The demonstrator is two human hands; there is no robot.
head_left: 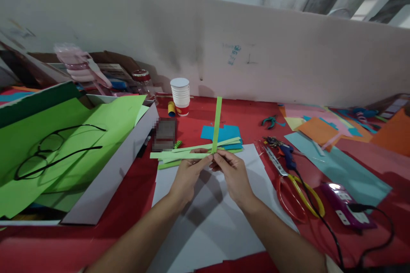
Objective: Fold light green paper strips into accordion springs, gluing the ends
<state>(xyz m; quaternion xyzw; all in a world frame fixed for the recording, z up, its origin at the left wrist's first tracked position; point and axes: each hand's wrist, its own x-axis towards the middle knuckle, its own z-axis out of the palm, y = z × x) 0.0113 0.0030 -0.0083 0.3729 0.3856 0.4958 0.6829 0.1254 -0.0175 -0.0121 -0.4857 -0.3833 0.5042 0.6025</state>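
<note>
Both hands meet over a white sheet (205,230), pinching the lower end of a green paper strip (218,117) that stands upright between them. My left hand (192,175) has thumb and fingers closed at the strip's base. Fingertip to fingertip with it, my right hand (232,170) pinches the same end. Just behind the fingers lie several light green paper strips (166,155), partly hidden by the hands. Beyond them is a blue paper piece (232,131) on the red table (201,108).
At left, an open box (124,166) holds green paper (96,136) and glasses (48,160). White paper cups (180,94) stand at the back. At right lie scissors (285,175), a glue gun (288,158), a purple device (347,207) with a cable, pliers (270,122) and coloured paper (339,170).
</note>
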